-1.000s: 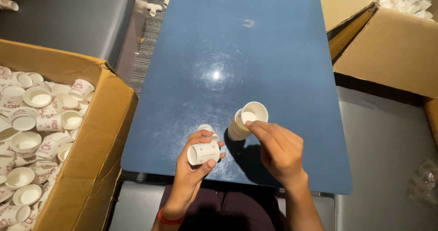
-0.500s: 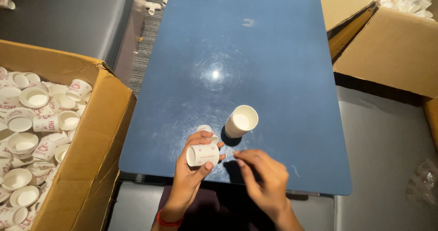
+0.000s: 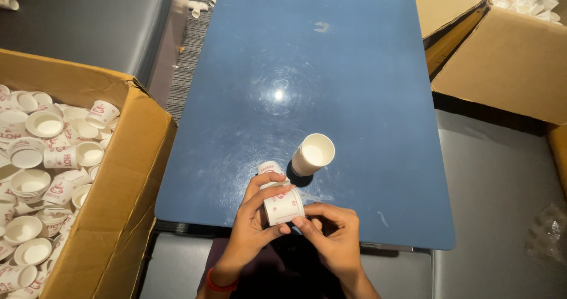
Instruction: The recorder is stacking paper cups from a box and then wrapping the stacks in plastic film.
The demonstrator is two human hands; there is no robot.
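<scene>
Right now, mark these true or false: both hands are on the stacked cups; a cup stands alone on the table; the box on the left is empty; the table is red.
1. Both hands are on the stack of paper cups. True: left hand grips it, right hand touches its end.
2. A single white cup stands alone on the table. True.
3. The cardboard box on the left is empty. False: it holds many loose cups.
4. The table is red. False: it is blue.

Blue table (image 3: 354, 86), upright paper cup (image 3: 313, 154)
</scene>
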